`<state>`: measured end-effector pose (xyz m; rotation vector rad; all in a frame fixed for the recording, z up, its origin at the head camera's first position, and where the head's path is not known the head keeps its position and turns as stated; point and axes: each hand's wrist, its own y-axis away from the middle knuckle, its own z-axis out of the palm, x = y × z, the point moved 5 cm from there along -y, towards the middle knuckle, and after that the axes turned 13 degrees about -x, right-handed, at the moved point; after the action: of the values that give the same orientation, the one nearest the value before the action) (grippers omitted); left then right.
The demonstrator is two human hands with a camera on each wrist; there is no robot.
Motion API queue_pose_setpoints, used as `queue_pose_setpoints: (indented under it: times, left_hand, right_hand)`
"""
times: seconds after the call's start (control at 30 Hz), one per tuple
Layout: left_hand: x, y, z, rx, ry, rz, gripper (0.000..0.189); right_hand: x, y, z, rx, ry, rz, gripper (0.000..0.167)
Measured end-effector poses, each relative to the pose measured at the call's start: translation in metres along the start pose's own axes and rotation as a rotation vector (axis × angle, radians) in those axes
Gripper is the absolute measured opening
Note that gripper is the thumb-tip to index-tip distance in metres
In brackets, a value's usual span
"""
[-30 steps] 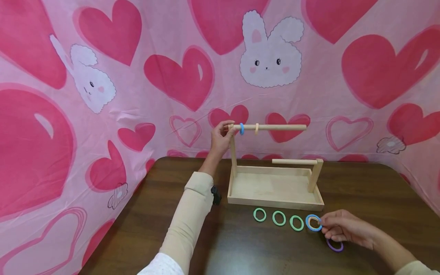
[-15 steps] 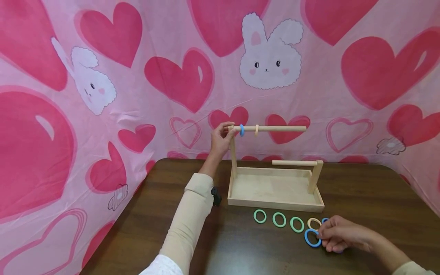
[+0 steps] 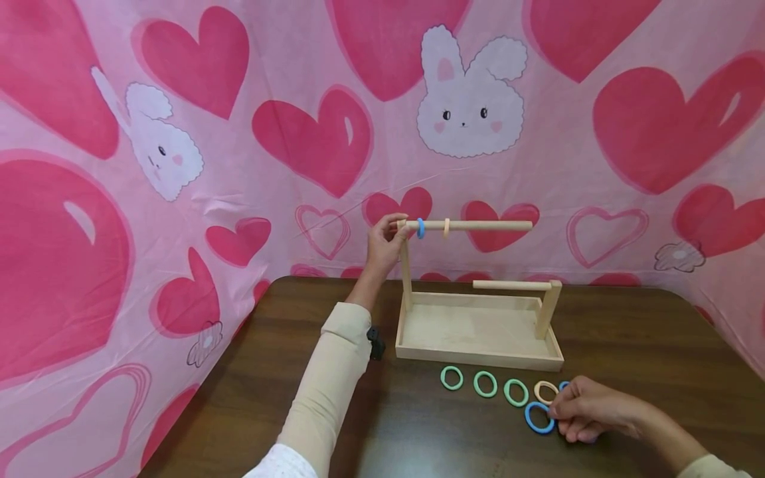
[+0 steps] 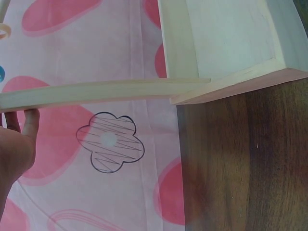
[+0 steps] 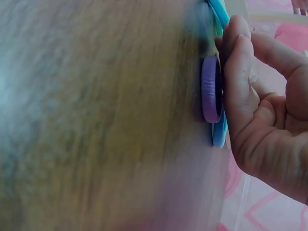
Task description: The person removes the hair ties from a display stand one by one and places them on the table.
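My left hand (image 3: pixel 385 245) grips the top of the tall post (image 3: pixel 406 279) of a wooden rack. The rack's upper bar (image 3: pixel 490 226) carries a blue hair tie (image 3: pixel 421 228) and a peach hair tie (image 3: pixel 446 228). Just above the table, my right hand (image 3: pixel 597 411) pinches another blue hair tie (image 3: pixel 528 422) between thumb and fingertips. A peach hair tie (image 3: pixel 536 392) lies behind the held one. In the right wrist view, a ribbed purple hair tie (image 5: pixel 210 91) and one more blue hair tie (image 5: pixel 219 137) lie beside the hand; the head view mostly hides both.
Three green hair ties (image 3: pixel 505 392) lie in a row in front of the rack's shallow tray (image 3: pixel 478 359). A shorter, lower bar (image 3: pixel 510 285) juts leftward from the post at the tray's right end. Behind the wooden table (image 3: pixel 323 318) hangs a pink heart-patterned cloth (image 3: pixel 562 159).
The right hand has drawn the pinched blue hair tie off the peach one, toward the front and slightly left. The left hand stays on the post.
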<state>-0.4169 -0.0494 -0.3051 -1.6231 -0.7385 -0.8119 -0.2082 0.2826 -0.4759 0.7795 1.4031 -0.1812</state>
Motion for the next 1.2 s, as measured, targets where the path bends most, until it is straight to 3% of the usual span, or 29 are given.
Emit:
queue_pose_setpoints:
  times: [0.23,0.6,0.77,0.87,0.97,1.07,1.2]
  left_hand:
    - [0.0,0.001,0.0,0.008,-0.003,0.008,0.025]
    - [0.001,0.001,-0.001,0.009,-0.016,0.014,0.024]
    - [0.001,0.001,-0.001,0.009,-0.012,0.004,0.025]
    - [0.001,0.001,-0.001,0.009,-0.007,0.011,0.024]
    - [0.002,0.0,-0.001,0.007,-0.004,0.019,0.024]
    - [0.001,0.0,-0.001,0.009,-0.007,0.016,0.024]
    - [0.001,0.001,-0.001,0.014,-0.011,0.008,0.023]
  right_hand:
    - [-0.003,-0.002,0.003,-0.018,0.013,-0.01,0.038]
    - [-0.008,0.001,-0.002,0.02,0.07,-0.039,0.034]
    - [-0.018,0.003,-0.009,0.018,0.113,-0.117,0.034]
    - [-0.03,0.004,-0.015,0.037,0.138,-0.2,0.025]
    - [-0.044,0.005,-0.021,0.066,0.181,-0.292,0.034]
    - [-0.058,0.005,-0.026,0.123,0.241,-0.356,0.047]
    - [-0.077,0.008,-0.032,0.246,0.331,-0.394,0.051]
